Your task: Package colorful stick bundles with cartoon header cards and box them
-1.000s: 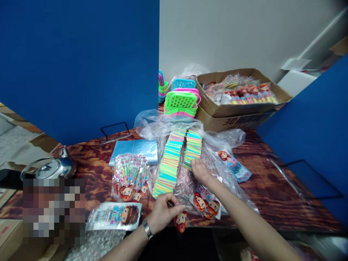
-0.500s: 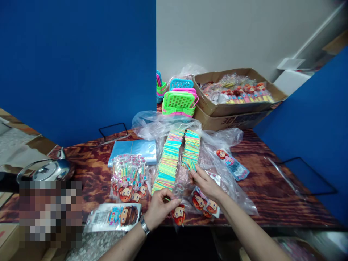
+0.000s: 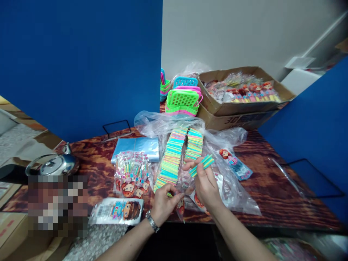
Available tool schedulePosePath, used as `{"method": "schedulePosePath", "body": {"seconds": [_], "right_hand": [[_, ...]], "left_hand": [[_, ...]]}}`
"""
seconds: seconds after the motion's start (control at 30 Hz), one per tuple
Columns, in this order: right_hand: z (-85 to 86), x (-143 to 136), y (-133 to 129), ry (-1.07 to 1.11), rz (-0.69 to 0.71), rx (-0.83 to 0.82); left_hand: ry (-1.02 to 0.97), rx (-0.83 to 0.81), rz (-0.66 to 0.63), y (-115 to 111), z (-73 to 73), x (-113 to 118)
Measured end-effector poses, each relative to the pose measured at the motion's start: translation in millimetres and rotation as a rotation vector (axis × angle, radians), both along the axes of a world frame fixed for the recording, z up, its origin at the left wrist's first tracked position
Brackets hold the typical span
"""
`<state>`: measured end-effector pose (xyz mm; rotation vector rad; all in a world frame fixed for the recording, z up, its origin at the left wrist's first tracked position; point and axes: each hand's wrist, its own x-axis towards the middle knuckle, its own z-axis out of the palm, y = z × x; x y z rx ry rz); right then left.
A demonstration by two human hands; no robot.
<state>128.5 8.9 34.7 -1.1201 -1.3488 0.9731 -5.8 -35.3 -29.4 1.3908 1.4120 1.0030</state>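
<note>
My right hand (image 3: 205, 183) grips a small bunch of green, blue and yellow sticks (image 3: 201, 166), held above the plastic near the right row. My left hand (image 3: 165, 203), with a metal watch at its wrist, pinches a clear bag (image 3: 180, 206) printed with a red-haired cartoon figure. Two long rows of coloured sticks (image 3: 170, 159) lie on clear plastic in front of my hands. Left of them is a pile of filled bags (image 3: 132, 177), and nearer the table edge lies a stack of flat printed bags (image 3: 119, 211). Another printed bag (image 3: 236, 165) lies on the right.
An open cardboard box (image 3: 239, 107) of packed bags stands at the back right, beside stacked plastic baskets (image 3: 182, 99). Blue plastic sheets (image 3: 137, 148) lie behind the filled bags. A metal kettle (image 3: 54, 165) is at the left, and a black wire stand (image 3: 116, 130) behind.
My right hand has lifted the sticks off the near end of the right row and turned them toward my left hand. The view has shifted slightly.
</note>
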Motion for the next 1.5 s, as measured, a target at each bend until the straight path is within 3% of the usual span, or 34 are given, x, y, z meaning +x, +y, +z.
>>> {"method": "schedulePosePath", "body": {"seconds": [0.17, 0.33, 0.43, 0.6, 0.8, 0.9, 1.0, 1.13, 1.27, 1.37, 1.5], "right_hand": [[-1.4, -8, -7, -0.174, 0.001, 0.035], [-7.7, -6, -13, -0.305, 0.098, 0.076], [-3.2, 5, -15, -0.460, 0.195, 0.171], [8.8, 26, -10, -0.521, 0.159, 0.289], [8.2, 18, -9, -0.618, 0.276, 0.365], [-1.2, 28, -7, -0.678, 0.261, 0.341], [-22.2, 62, 4, -0.842, 0.195, 0.247], [-54.8, 112, 19, -1.301, 0.057, -0.005], [-73.3, 134, 21, -1.577, 0.019, -0.214], [-81.1, 138, 21, -1.530, 0.043, -0.258], [-88.9, 143, 23, -1.446, 0.047, -0.187]], "left_hand": [[0.016, 0.032, 0.014, 1, 2.0, 3], [0.093, 0.135, 0.001, 5, 9.0, -3], [0.130, 0.234, -0.039, 8, 15.2, -10], [0.146, 0.357, -0.053, 11, 17.9, -19], [0.178, 0.348, -0.107, 9, 18.0, -33], [0.249, 0.232, -0.017, 5, 15.3, -64], [0.399, 0.136, 0.143, 5, 6.2, -111], [0.736, 0.297, 0.301, 17, -15.4, -160], [0.837, 0.354, 0.399, 30, -35.3, -168], [0.826, 0.319, 0.437, 32, -42.0, -163], [0.788, 0.324, 0.422, 28, -43.2, -162]]}}
